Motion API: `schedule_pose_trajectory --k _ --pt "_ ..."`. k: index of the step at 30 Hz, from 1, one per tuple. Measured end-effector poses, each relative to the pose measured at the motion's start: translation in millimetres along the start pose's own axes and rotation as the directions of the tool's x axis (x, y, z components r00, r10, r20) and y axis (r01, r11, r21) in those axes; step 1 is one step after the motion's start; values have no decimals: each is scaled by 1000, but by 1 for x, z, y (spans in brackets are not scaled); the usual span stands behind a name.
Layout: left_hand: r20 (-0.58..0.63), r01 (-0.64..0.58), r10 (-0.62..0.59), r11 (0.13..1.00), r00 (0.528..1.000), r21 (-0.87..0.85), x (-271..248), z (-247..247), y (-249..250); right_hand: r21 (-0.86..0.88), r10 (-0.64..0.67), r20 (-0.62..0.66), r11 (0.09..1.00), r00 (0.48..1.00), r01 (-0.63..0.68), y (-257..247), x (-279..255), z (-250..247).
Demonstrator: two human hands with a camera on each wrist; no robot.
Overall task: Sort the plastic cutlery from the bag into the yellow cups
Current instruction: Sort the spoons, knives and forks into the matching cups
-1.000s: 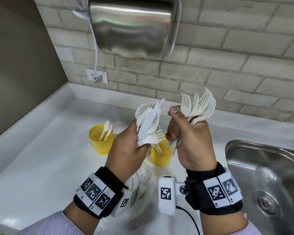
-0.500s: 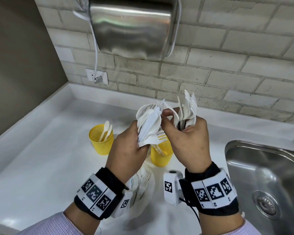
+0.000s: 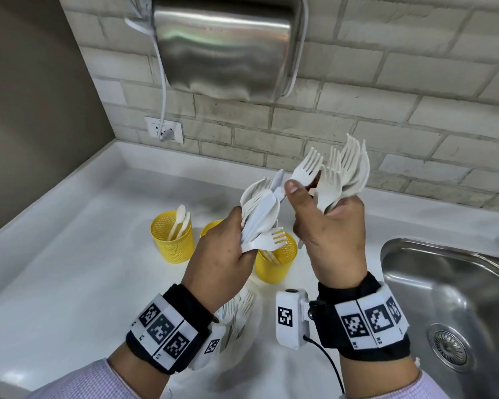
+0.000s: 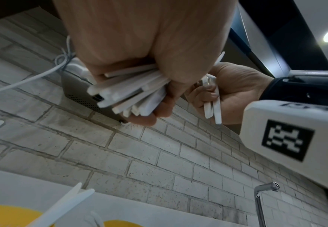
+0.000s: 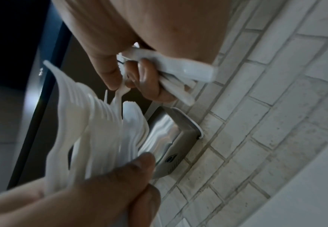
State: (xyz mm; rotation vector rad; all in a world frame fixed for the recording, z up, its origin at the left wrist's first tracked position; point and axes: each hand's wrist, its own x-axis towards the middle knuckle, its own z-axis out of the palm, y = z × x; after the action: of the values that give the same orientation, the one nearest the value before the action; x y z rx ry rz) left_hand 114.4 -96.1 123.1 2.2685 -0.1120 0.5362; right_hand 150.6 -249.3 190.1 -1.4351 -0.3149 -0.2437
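Since half a second earlier, the right hand (image 3: 329, 237) had drawn apart from the left hand (image 3: 222, 254), pinching one fork (image 3: 306, 171) atop its gripped forks. Left clutched mixed cutlery (image 3: 260, 211) mid-frame, above yellow cups (image 3: 172, 243) on the worktop (image 3: 69, 269).

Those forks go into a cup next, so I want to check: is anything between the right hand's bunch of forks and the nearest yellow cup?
Yes: the left hand with its mixed cutlery bundle hangs over that cup.
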Motion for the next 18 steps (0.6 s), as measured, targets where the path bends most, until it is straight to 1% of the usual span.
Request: schedule_pose_trajectory --k 2,4,6,8,9,11,13,15,16,18 --pt "9 -7 7 1000 1000 4 0 0 1 -4 5 4 1000 1000 -5 1 0 1" --pt "31 -25 24 999 999 40 0 -1 1 37 35 -33 999 999 -33 1 2 2" --pt "56 -42 38 996 998 81 0 -1 1 147 81 -77 987 994 -69 0 4 1" --pt "62 -43 38 995 997 87 0 -1 2 243 79 -136 969 988 -44 -1 7 0" --pt "61 -41 36 996 997 85 1 -1 3 280 75 -185 960 980 -20 -3 9 -2" --pt "63 -35 30 996 998 83 1 -1 4 378 113 -295 926 949 8 -5 15 -9" --pt "59 -34 30 997 998 72 1 -1 4 519 193 -364 854 911 26 -8 22 -18" --pt "49 -30 27 998 998 60 2 -1 4 625 238 -412 776 879 83 -12 24 -25" --pt "43 -27 25 998 999 54 2 -1 4 638 245 -446 762 861 113 -13 24 -29" --pt "30 -23 22 999 999 37 3 0 4 610 245 -512 778 823 148 -14 22 -36"
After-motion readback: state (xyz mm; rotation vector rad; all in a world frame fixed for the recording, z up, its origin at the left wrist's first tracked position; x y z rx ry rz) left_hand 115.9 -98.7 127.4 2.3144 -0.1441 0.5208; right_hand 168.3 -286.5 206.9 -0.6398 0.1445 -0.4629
